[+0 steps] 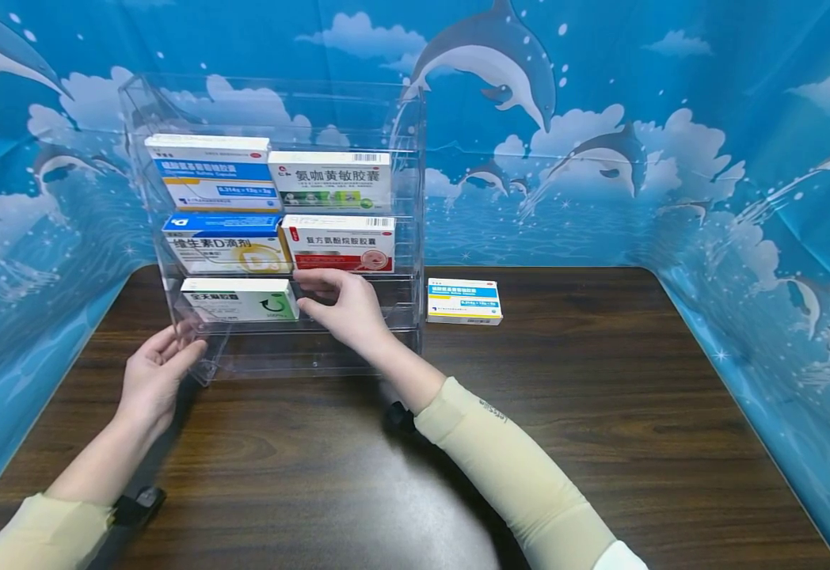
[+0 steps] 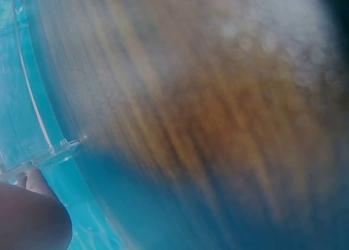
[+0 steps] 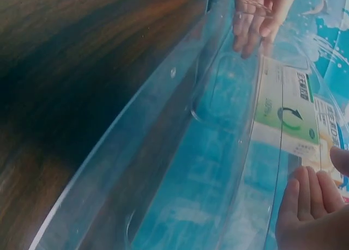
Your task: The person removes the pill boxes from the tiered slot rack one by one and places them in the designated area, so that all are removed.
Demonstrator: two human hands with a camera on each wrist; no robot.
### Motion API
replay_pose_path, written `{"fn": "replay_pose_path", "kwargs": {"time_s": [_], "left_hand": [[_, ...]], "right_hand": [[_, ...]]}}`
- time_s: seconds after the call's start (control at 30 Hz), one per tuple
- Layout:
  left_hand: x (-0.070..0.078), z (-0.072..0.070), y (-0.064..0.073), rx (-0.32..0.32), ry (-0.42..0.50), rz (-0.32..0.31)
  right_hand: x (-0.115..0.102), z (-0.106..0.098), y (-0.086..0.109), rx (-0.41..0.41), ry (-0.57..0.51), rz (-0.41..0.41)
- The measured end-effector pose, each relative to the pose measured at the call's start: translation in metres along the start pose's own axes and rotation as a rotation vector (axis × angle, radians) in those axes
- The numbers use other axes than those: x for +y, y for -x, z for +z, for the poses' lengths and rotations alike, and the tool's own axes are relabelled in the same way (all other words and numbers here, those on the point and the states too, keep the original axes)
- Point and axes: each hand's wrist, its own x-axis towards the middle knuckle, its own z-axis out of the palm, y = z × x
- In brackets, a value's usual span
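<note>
My left hand [image 1: 154, 372] pinches the lower left edge of a clear plastic display rack [image 1: 358, 364]; in the left wrist view a fingertip [image 2: 39, 182] touches that clear edge. My right hand [image 1: 347, 309] is at the bottom shelf, thumb and fingers apart, beside the right end of a white and green medicine box [image 1: 240, 301]. In the right wrist view its fingers [image 3: 311, 193] look nearly straight and hold nothing; whether they touch the box I cannot tell. Directly above are a vitamin D drops box [image 1: 226, 245] and a white and red capsule box [image 1: 344, 245].
On the shelf above stand a blue and white box [image 1: 215, 174] and a white and green capsule box [image 1: 329, 182]. Another blue and white box [image 1: 463, 301] lies on the dark wooden table [image 1: 600, 412], right of the rack. A dolphin-print curtain [image 1: 600, 79] surrounds the table.
</note>
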Motion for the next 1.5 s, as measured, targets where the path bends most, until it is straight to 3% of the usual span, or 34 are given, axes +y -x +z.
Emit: {"fn": "replay_pose_path", "kwargs": {"time_s": [0.17, 0.5, 0.77, 0.93, 1.37, 1.5], "left_hand": [[-0.001, 0.001, 0.0, 0.016, -0.034, -0.02], [-0.002, 0.0, 0.001, -0.003, 0.019, -0.001], [-0.002, -0.001, 0.002, 0.03, -0.006, -0.037], [-0.001, -0.001, 0.002, 0.016, -0.002, -0.027], [-0.002, 0.001, 0.001, 0.01, 0.004, -0.008], [-0.001, 0.0, 0.0, -0.013, 0.036, 0.006]], "right_hand": [[-0.002, 0.008, 0.002, 0.039, 0.018, -0.014], [-0.001, 0.02, 0.004, 0.103, 0.08, -0.052], [0.0, 0.027, 0.005, 0.098, 0.181, -0.084], [0.001, 0.027, 0.005, 0.113, 0.24, -0.103], [-0.003, 0.013, 0.005, 0.142, 0.194, -0.161], [-0.007, 0.004, 0.006, 0.141, 0.132, -0.174]]}}
